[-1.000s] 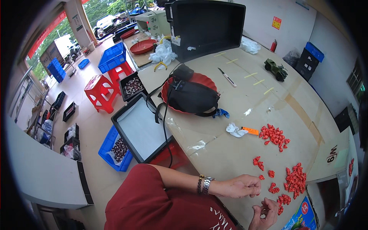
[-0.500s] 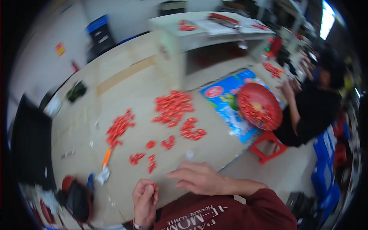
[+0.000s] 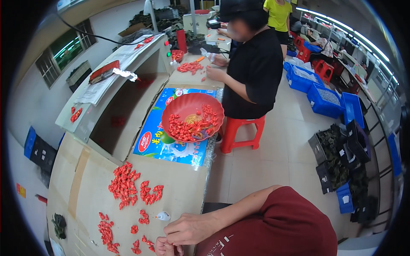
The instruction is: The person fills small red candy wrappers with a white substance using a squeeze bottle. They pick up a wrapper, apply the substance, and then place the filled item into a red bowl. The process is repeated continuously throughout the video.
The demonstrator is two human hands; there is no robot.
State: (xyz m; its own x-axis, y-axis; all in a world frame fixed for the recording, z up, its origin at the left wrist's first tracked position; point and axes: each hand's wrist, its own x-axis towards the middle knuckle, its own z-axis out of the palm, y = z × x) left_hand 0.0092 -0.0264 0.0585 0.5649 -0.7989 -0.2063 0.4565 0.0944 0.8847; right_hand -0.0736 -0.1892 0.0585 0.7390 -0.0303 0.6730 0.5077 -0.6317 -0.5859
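A long desk [image 3: 85, 179] covered in brown cardboard runs from the bottom of the view up toward the far end of a workshop. Near its close end, small red plastic pieces [image 3: 124, 185] lie in loose heaps on the cardboard, with a second heap [image 3: 150, 193] just beside them and a thinner trail [image 3: 106, 234] nearer the left edge. A small white glue bottle [image 3: 162, 216] lies close to the desk's right edge.

The right hand [image 3: 192, 228] rests at that right edge, near the close corner, fingers curled loosely downward; whether it grips anything cannot be told. The left hand [image 3: 167, 247] sits just below it at the bottom rim of the view, clenched, and what it encloses is hidden. The glue bottle lies just above the right hand's knuckles, apart from it.

Farther up the desk, a red bowl [image 3: 192, 117] full of the same red pieces stands on a blue printed sheet [image 3: 171, 147]. Left of it stands an open cardboard box [image 3: 128, 115] with a flat top shelf.

A person in a black shirt [image 3: 256, 72] works at the far end, seated on a red stool [image 3: 241, 132]. To the right of the desk lies pale tiled floor [image 3: 277, 162], open between the desk edge and stacked blue crates [image 3: 324, 98] and black bins [image 3: 337, 162] along the right side.
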